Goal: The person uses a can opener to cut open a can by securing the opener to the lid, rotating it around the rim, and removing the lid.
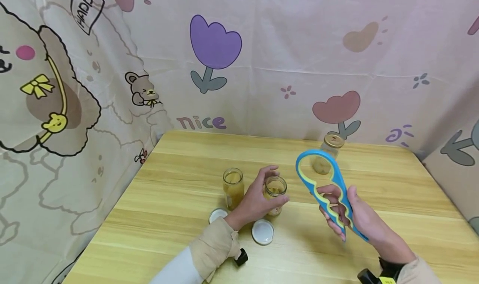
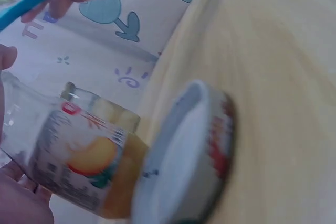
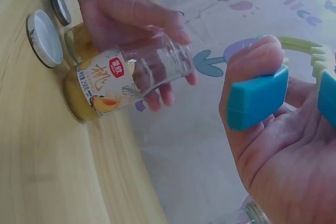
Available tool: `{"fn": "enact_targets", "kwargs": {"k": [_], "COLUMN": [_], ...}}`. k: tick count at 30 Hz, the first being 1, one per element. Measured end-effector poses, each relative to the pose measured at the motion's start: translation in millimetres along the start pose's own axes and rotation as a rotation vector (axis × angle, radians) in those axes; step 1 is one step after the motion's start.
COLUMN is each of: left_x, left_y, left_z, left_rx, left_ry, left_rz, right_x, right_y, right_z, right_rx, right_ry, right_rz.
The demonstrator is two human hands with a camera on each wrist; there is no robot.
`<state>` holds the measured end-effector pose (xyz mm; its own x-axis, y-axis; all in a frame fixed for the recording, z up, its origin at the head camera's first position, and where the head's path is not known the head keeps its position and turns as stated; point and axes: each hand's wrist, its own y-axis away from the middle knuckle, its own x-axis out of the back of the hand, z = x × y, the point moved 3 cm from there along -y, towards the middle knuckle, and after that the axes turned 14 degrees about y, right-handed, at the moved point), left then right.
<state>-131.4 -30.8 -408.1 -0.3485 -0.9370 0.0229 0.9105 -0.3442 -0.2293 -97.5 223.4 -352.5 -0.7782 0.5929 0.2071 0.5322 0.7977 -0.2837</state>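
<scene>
My left hand [image 1: 254, 198] curves around an uncovered glass jar [image 1: 275, 211], thumb across its front and fingers behind, near the rim. The jar carries a peach label [image 3: 105, 85] and has yellowish contents low inside. My right hand [image 1: 361, 217] holds a blue and yellow jar opener [image 1: 338, 174] up over the table, its two handles spread apart. A second uncovered jar [image 1: 233, 192] with yellow contents stands left of the left hand. One white-lined lid [image 1: 263, 232] lies upturned in front of the gripped jar; another lid [image 1: 218, 214] is partly hidden by the left wrist.
At the back right stands a jar with a gold lid [image 1: 334, 140], partly behind the opener. The wooden table [image 1: 179, 159] meets a printed cloth backdrop [image 1: 277, 47] at the back and the left side.
</scene>
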Motion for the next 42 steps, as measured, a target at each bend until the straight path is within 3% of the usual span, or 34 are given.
{"fn": "enact_targets", "kwargs": {"k": [4, 7, 13, 17, 20, 26, 30, 33, 36, 42], "left_x": [-2.3, -5.9, -28.8, -51.2, -67.6, -91.8, -101.9, -110.6, -119.3, -130.7], "left_y": [-2.0, -0.7, 8.1, 10.2, 8.2, -5.5, -17.8, -25.4, -35.3, -64.4], "left_z": [12.8, 29.4, 73.1, 80.4, 74.7, 52.8, 32.6, 20.3, 11.0, -2.1], "left_rx": [-0.020, -0.050, -0.254, -0.347, -0.322, -0.127, -0.023, 0.009, 0.021, 0.048], "left_ry": [-0.042, -0.126, -0.238, -0.267, -0.267, -0.199, -0.109, -0.072, -0.057, -0.018], "left_rz": [0.034, 0.072, 0.071, 0.030, -0.011, -0.041, -0.006, 0.007, 0.031, 0.185], "right_x": [4, 7, 16, 20, 23, 29, 31, 31, 30, 29], "right_y": [2.4, 5.1, 11.9, 17.9, 21.9, 27.9, 28.6, 28.9, 27.2, 23.8], "right_z": [-3, -5, -13, -19, -25, -34, -37, -40, -45, -53], "right_rx": [-0.018, -0.010, 0.122, 0.176, 0.208, 0.259, 0.250, 0.255, 0.310, 0.384], "right_ry": [0.032, 0.062, 0.033, -0.025, -0.044, -0.001, 0.024, 0.020, -0.029, -0.166], "right_rz": [0.067, 0.109, 0.161, 0.192, 0.200, 0.215, 0.234, 0.245, 0.228, 0.181]}}
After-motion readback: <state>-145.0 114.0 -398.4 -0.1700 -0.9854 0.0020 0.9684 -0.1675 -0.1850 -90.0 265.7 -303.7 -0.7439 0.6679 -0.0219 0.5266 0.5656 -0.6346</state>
